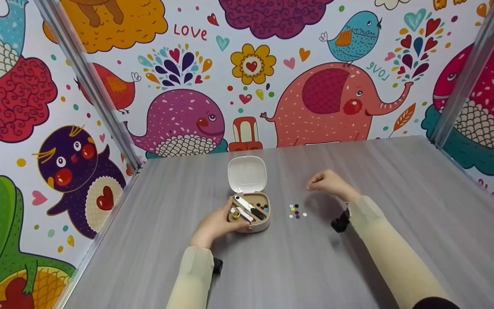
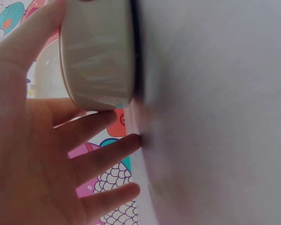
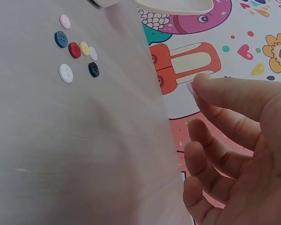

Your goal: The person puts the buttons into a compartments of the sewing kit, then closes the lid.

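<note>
A small beige sewing box stands on the table with its white lid flipped up at the back. Inside lie a white-and-black tool, a gold-coloured round piece and several small buttons. My left hand grips the box's left side, thumb at the front and index finger round the far corner; its other fingers spread beside it. My right hand hovers to the right of the loose buttons, fingers loosely bent, thumb tip against the index finger, with no object visible between them.
The loose buttons lie in a small cluster right of the box: white, pink, yellow, red, blue and black, among them a red button and a black button. A wall with cartoon animals and metal posts bounds the grey table.
</note>
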Motion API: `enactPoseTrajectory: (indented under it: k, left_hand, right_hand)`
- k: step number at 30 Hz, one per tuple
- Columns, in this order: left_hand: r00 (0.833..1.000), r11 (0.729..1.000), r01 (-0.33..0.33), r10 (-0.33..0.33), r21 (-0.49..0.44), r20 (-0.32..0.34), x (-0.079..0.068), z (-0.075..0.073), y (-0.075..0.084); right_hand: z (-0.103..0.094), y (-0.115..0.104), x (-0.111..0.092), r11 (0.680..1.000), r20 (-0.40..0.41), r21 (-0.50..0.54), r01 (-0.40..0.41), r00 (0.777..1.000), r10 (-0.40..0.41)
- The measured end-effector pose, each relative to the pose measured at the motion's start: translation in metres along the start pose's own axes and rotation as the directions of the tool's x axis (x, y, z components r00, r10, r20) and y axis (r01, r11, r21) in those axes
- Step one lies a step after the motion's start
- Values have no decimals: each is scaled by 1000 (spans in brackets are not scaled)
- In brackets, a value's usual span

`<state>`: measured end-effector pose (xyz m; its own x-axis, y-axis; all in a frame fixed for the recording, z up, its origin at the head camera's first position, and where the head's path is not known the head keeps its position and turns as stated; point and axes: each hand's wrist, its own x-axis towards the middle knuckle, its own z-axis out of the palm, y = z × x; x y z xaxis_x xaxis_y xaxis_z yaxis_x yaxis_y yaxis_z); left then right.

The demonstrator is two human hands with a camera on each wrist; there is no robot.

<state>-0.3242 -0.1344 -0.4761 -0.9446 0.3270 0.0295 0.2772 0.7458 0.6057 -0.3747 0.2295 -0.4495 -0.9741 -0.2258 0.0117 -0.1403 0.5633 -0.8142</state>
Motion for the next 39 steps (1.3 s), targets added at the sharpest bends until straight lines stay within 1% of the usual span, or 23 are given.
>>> enactPoseTrajectory:
  k: [3,10,14,21,24,30,37,39]
  left_hand:
    - [1000,1000,-6,6,-6,-1,0,0,0]
    - [1000,1000,-3,3,20,5,0,0,1]
    - [1000,1000,1,-1,8,8,0,1,0]
    - [1000,999,26,-26,44,3,0,-1,2]
    - [1000,999,29,-29,43,1,-1,-1,2]
    - [1000,998,16,-16,53,-2,-1,-1,1]
    - [1000,999,20,-20,48,0,-1,-1,2]
    - [1000,999,21,-21,45,0,-1,-1,2]
  right_hand:
    - [2,-1,1,1000,14,7,8,1000,-8]
    - [10,-3,2,1000,23,4,-1,1000,1]
    - [16,-3,3,999,33,31,14,999,-15]
    - [25,-6,6,997,37,49,55,998,-57]
    - [29,-7,8,996,36,57,65,997,-67]
    - [37,-11,10,996,24,63,61,998,-63]
    - [44,-18,13,997,28,70,17,999,-19]
    - [46,-20,14,998,30,65,21,999,-23]
